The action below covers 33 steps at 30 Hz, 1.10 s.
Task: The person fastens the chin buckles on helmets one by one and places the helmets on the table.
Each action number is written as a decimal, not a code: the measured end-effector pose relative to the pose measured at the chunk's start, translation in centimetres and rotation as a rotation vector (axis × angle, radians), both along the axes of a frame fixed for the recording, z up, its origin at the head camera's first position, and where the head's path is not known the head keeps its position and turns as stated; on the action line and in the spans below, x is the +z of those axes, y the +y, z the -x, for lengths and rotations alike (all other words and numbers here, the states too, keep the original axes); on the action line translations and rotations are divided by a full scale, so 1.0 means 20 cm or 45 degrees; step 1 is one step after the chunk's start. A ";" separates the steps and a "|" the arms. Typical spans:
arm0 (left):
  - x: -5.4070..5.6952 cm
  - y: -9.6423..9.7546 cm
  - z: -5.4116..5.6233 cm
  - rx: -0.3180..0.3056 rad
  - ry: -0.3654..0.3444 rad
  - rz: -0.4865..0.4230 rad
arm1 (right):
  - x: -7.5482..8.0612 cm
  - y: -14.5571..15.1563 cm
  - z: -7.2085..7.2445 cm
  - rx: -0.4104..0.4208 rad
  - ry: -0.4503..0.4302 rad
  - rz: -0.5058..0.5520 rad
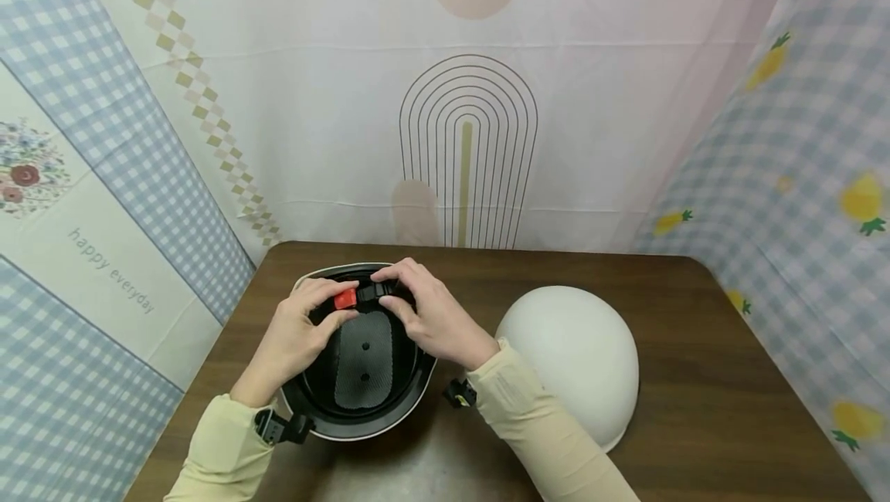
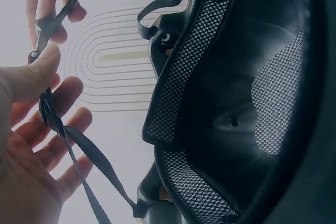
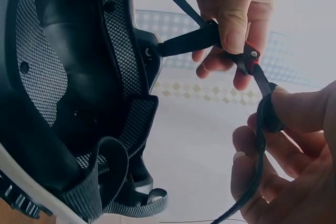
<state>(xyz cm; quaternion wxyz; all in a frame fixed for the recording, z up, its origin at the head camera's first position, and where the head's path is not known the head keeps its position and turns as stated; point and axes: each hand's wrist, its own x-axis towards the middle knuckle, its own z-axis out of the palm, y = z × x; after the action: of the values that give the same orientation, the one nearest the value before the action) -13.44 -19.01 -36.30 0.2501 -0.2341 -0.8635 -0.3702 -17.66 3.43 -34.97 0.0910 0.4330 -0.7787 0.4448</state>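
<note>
An upturned helmet (image 1: 361, 426) with a black lining stands on the table, its inside facing up. Over its far part, the chin strap's buckle (image 1: 345, 299), partly red, is pinched between the thumb and fingers of my left hand (image 1: 295, 336). My right hand (image 1: 434, 322) pinches the black strap end (image 1: 375, 291) just beside the red part. In the right wrist view the red and black pieces meet in one line, and a strap (image 3: 189, 43) runs from the buckle to the helmet's side. Mesh padding (image 2: 181, 72) lines the inside.
A smooth white dome (image 1: 570, 363) sits on the brown wooden table (image 1: 695, 378) to the right, beside my right forearm. A patterned cloth (image 1: 334, 139) hangs behind the table, with checked cloths (image 1: 786, 255) at the sides. Small cameras are strapped to both wrists.
</note>
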 end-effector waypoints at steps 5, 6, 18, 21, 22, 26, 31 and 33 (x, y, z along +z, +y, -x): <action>0.00 0.01 -0.01 0.006 -0.015 0.012 | 0.00 0.00 -0.01 -0.012 0.015 0.006; 0.00 0.01 -0.01 0.009 -0.021 0.012 | 0.00 -0.01 -0.01 -0.011 0.015 0.005; 0.01 0.03 0.00 0.033 -0.029 0.049 | 0.01 -0.01 -0.04 -0.111 -0.012 -0.144; 0.01 0.02 -0.01 0.031 -0.028 0.055 | 0.01 -0.02 -0.05 -0.149 0.012 -0.173; 0.01 0.02 -0.01 0.029 -0.026 0.056 | 0.01 -0.02 -0.05 -0.153 0.017 -0.172; 0.00 0.02 -0.01 0.027 -0.015 0.063 | 0.01 -0.03 -0.06 -0.171 0.041 -0.167; 0.00 0.02 -0.01 0.030 -0.002 0.070 | 0.01 -0.05 -0.07 -0.197 0.049 -0.175; 0.00 0.02 -0.01 0.033 -0.007 0.076 | 0.01 -0.05 -0.07 -0.206 0.048 -0.181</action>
<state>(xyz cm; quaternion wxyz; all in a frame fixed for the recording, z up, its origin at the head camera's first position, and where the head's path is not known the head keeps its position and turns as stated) -13.23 -18.52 -36.20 0.2456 -0.2291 -0.8777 -0.3417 -16.20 2.36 -34.79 0.1104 0.3822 -0.8389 0.3714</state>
